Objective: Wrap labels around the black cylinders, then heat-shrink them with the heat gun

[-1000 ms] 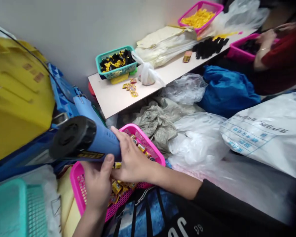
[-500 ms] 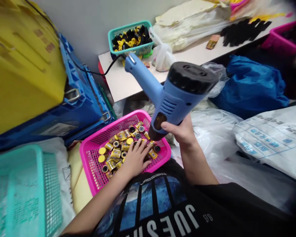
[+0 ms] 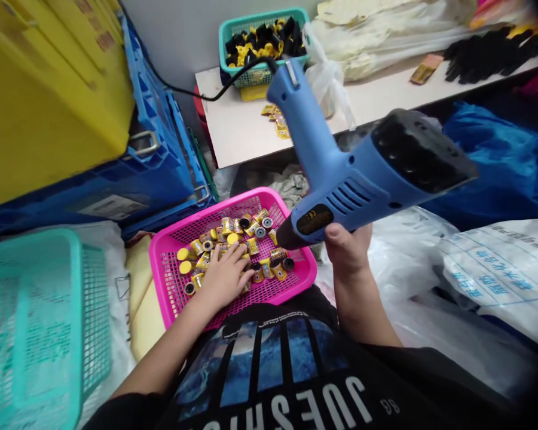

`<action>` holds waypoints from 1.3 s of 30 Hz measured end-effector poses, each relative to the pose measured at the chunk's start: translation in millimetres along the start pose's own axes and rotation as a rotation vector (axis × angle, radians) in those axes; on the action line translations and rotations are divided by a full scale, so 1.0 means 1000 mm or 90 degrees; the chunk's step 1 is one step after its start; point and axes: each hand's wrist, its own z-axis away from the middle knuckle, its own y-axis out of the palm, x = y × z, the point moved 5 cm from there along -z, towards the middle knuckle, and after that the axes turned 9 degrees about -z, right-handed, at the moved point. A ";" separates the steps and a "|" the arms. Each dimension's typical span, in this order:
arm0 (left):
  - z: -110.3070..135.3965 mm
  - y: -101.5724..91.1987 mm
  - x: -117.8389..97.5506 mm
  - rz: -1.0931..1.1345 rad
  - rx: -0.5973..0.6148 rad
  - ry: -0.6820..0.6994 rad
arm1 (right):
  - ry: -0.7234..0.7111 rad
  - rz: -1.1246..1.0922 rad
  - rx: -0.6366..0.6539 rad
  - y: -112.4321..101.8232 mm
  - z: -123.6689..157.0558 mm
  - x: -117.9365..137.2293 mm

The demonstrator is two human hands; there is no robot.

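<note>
My right hand (image 3: 352,254) is closed round the body of a blue heat gun (image 3: 363,185). Its dark nozzle slants down over a pink plastic basket (image 3: 156,272), and the handle with a black cord sticks up and away from me. In the basket lie many small yellow-labelled cylinders (image 3: 278,269), some with yellow ends, others with black or grey ringed ends. My left hand (image 3: 226,278) rests palm down on them, fingers spread, hiding those underneath. No cylinder shows gripped in its fingers.
An aqua basket (image 3: 67,310) stands at lower left, below blue crates (image 3: 161,149) and a yellow bin (image 3: 49,101). On the white table (image 3: 237,140) is an aqua basket (image 3: 262,74) of black and yellow parts. White plastic bags (image 3: 399,251) and a blue bag (image 3: 497,167) fill the right.
My left hand has slid left across the cylinders, exposing several on the right. The heat gun has turned flatter, its rear moving right. The whole view has shifted slightly.
</note>
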 end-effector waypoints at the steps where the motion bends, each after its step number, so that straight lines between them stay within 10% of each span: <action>1: 0.002 -0.005 0.003 0.046 -0.011 -0.004 | -0.008 -0.006 -0.026 -0.001 -0.001 0.002; 7: 0.033 -0.026 0.035 0.303 -0.239 -0.167 | -0.059 -0.075 -0.067 0.002 -0.008 0.018; 13: 0.082 -0.029 0.085 0.170 -0.441 -0.387 | -0.046 -0.053 -0.074 0.003 -0.007 0.019; 20: 0.100 0.015 0.130 0.276 -0.319 -0.643 | -0.028 -0.039 -0.064 0.008 -0.008 0.016; 39: 0.099 0.022 0.123 0.375 -0.321 -0.676 | -0.004 -0.072 -0.075 0.031 0.000 -0.012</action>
